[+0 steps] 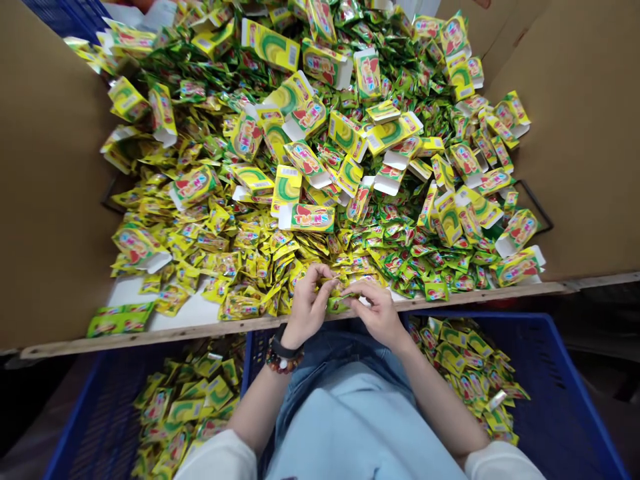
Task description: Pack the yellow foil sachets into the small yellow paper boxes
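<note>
My left hand [309, 303], with a dark band and a beaded bracelet at the wrist, is at the front edge of the table. Its thumb and fingers are closed on small candy sachets. Close on its right, my right hand [377, 312] pinches at a green sachet [336, 305] that shows between the two hands. The fingers cover much of what they hold. Just beyond them lie loose yellow sachets [250, 273] on the left and green sachets [415, 260] on the right. Small printed cartons [313, 219], yellow and green, lie scattered over the heap.
Brown cardboard walls [50, 167] stand on both sides of the heap. A wooden strip [200, 331] edges the table in front. Below it, a blue crate [555, 373] on the right and another crate [85, 427] on the left hold filled cartons. A joined green sachet strip [121, 319] lies front left.
</note>
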A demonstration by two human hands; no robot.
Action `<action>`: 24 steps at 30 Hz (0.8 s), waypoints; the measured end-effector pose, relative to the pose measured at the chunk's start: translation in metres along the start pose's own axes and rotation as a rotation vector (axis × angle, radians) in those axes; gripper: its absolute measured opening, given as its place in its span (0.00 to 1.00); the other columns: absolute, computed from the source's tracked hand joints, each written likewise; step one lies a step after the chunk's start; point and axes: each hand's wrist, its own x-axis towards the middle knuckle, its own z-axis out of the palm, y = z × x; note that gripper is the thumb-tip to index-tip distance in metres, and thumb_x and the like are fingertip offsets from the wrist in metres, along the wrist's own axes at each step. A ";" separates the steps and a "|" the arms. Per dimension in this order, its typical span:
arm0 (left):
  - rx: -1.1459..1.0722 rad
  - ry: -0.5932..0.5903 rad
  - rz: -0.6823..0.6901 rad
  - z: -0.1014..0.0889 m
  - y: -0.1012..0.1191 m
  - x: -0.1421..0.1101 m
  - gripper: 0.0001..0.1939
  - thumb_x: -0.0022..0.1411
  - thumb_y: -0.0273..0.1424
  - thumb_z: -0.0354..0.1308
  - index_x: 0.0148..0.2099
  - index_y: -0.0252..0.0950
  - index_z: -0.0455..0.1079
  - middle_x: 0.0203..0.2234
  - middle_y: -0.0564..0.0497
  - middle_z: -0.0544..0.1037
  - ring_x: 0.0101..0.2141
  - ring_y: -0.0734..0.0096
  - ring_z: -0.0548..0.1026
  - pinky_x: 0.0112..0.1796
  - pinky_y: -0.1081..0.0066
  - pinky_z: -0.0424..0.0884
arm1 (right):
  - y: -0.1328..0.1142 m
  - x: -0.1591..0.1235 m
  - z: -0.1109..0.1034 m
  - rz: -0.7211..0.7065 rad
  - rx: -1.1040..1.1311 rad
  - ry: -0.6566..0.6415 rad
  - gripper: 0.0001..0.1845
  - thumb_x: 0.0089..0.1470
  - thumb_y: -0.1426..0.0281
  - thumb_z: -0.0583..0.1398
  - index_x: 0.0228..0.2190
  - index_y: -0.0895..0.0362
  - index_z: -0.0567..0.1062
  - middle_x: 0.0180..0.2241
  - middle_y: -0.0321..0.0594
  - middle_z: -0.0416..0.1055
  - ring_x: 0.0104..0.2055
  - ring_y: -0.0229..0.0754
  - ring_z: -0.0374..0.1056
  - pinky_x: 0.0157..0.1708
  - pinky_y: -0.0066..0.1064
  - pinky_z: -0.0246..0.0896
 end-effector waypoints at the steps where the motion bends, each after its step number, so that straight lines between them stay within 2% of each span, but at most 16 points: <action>1: -0.008 0.044 0.005 0.003 -0.002 -0.001 0.05 0.66 0.33 0.52 0.38 0.38 0.63 0.30 0.52 0.72 0.32 0.72 0.71 0.35 0.72 0.68 | -0.003 -0.002 -0.003 0.029 -0.006 -0.010 0.07 0.57 0.69 0.59 0.34 0.54 0.79 0.33 0.39 0.78 0.36 0.41 0.72 0.39 0.33 0.67; 3: -0.004 0.064 0.049 0.007 -0.004 -0.002 0.04 0.65 0.32 0.53 0.38 0.38 0.65 0.30 0.53 0.74 0.32 0.72 0.73 0.35 0.72 0.69 | -0.009 -0.006 -0.009 0.103 -0.015 -0.013 0.08 0.57 0.69 0.58 0.35 0.54 0.78 0.34 0.39 0.77 0.37 0.42 0.72 0.38 0.32 0.67; 7: 0.068 -0.075 0.176 0.009 0.003 0.000 0.04 0.66 0.29 0.52 0.38 0.38 0.67 0.30 0.53 0.76 0.31 0.73 0.75 0.35 0.74 0.70 | -0.016 -0.012 -0.016 0.188 0.010 0.016 0.07 0.58 0.67 0.58 0.36 0.54 0.76 0.37 0.39 0.76 0.39 0.41 0.72 0.39 0.30 0.67; 11: 0.100 -0.197 0.276 0.013 0.013 -0.005 0.09 0.68 0.25 0.42 0.44 0.39 0.63 0.34 0.50 0.75 0.36 0.72 0.75 0.37 0.72 0.71 | -0.016 -0.013 -0.015 0.213 0.007 0.038 0.09 0.58 0.66 0.58 0.37 0.55 0.77 0.34 0.37 0.76 0.33 0.39 0.71 0.33 0.28 0.66; 13: 0.091 -0.205 0.290 0.014 0.014 -0.006 0.10 0.69 0.27 0.40 0.47 0.39 0.61 0.38 0.48 0.74 0.38 0.71 0.75 0.39 0.70 0.72 | -0.013 -0.013 -0.017 0.209 -0.011 0.056 0.09 0.58 0.65 0.59 0.36 0.55 0.78 0.32 0.38 0.76 0.32 0.40 0.70 0.31 0.28 0.65; 14: 0.080 -0.171 0.263 0.013 0.014 -0.004 0.09 0.70 0.28 0.41 0.48 0.39 0.59 0.41 0.47 0.74 0.36 0.72 0.75 0.37 0.70 0.73 | -0.011 -0.012 -0.018 0.210 -0.032 0.086 0.09 0.57 0.65 0.59 0.35 0.56 0.78 0.32 0.38 0.76 0.32 0.40 0.71 0.30 0.28 0.65; 16: 0.088 -0.004 0.122 0.003 0.013 0.008 0.08 0.70 0.33 0.44 0.49 0.39 0.58 0.41 0.47 0.74 0.27 0.75 0.73 0.29 0.71 0.70 | -0.007 -0.012 -0.024 0.220 -0.104 0.205 0.11 0.56 0.64 0.60 0.38 0.55 0.78 0.34 0.40 0.77 0.31 0.41 0.71 0.29 0.29 0.65; 17: 0.117 0.109 0.026 -0.006 0.012 0.018 0.09 0.69 0.35 0.46 0.50 0.39 0.59 0.37 0.49 0.74 0.22 0.77 0.70 0.24 0.71 0.67 | -0.005 -0.013 -0.027 0.231 -0.147 0.276 0.13 0.55 0.64 0.60 0.41 0.55 0.77 0.36 0.41 0.78 0.31 0.41 0.71 0.28 0.29 0.65; 19: 0.225 0.303 -0.157 -0.025 0.007 0.045 0.12 0.67 0.38 0.52 0.49 0.38 0.61 0.23 0.57 0.72 0.16 0.76 0.65 0.21 0.71 0.62 | -0.002 -0.014 -0.033 0.258 -0.220 0.365 0.17 0.55 0.64 0.60 0.46 0.55 0.76 0.40 0.44 0.78 0.29 0.41 0.70 0.26 0.30 0.65; 20: 0.259 0.312 -0.198 -0.033 0.004 0.060 0.12 0.65 0.38 0.54 0.47 0.37 0.62 0.18 0.59 0.70 0.15 0.75 0.65 0.21 0.71 0.61 | -0.001 -0.015 -0.035 0.264 -0.242 0.366 0.17 0.56 0.64 0.60 0.46 0.55 0.76 0.40 0.44 0.79 0.28 0.41 0.70 0.25 0.30 0.64; 22: 0.259 0.241 -0.242 -0.045 -0.004 0.087 0.09 0.65 0.35 0.54 0.45 0.36 0.63 0.12 0.63 0.66 0.13 0.76 0.64 0.21 0.72 0.60 | 0.000 -0.017 -0.037 0.238 -0.267 0.324 0.13 0.57 0.65 0.58 0.42 0.56 0.78 0.37 0.43 0.79 0.29 0.42 0.71 0.27 0.31 0.65; 24: 0.238 0.170 -0.247 -0.046 -0.011 0.103 0.04 0.64 0.32 0.53 0.39 0.36 0.64 0.10 0.64 0.63 0.12 0.77 0.63 0.21 0.74 0.61 | -0.001 -0.018 -0.037 0.165 -0.293 0.306 0.11 0.59 0.67 0.56 0.37 0.55 0.78 0.35 0.42 0.79 0.33 0.44 0.73 0.31 0.32 0.67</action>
